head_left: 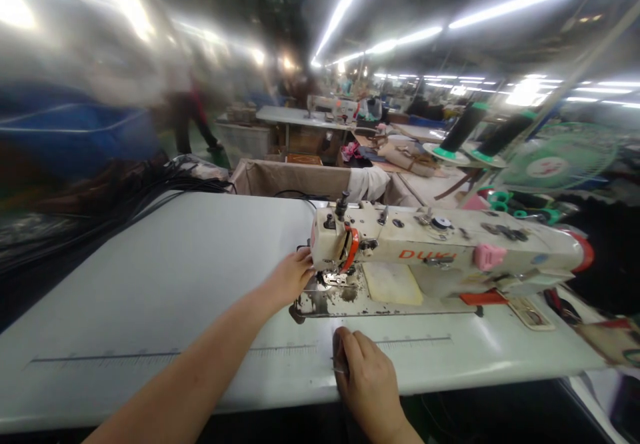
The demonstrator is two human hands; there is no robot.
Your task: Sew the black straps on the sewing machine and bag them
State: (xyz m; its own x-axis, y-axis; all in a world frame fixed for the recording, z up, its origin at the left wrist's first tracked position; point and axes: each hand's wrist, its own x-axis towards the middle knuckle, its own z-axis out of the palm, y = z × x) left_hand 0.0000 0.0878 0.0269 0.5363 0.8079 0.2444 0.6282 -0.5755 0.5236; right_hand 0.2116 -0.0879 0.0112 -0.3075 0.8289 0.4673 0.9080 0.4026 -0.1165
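Note:
A white sewing machine [430, 247] with orange lettering stands on the pale table. My left hand [291, 276] reaches to the left end of its head, beside the presser foot [336, 279]. Those fingers are stretched out and slightly apart; the tips are partly hidden at the machine head, and nothing held shows. Near the table's front edge, my right hand [369, 376] is closed on a dark strip of material [341, 364], which hangs down over the edge. A pale thread end seems to stick out at its left side.
A printed ruler [105, 357] runs along the table [200, 251]. Thread cones [460, 131] and a green fan [555, 161] stand behind the machine at right. Black cords [165, 187] lie at the left edge. A fabric-lined bin [295, 179] sits beyond the table.

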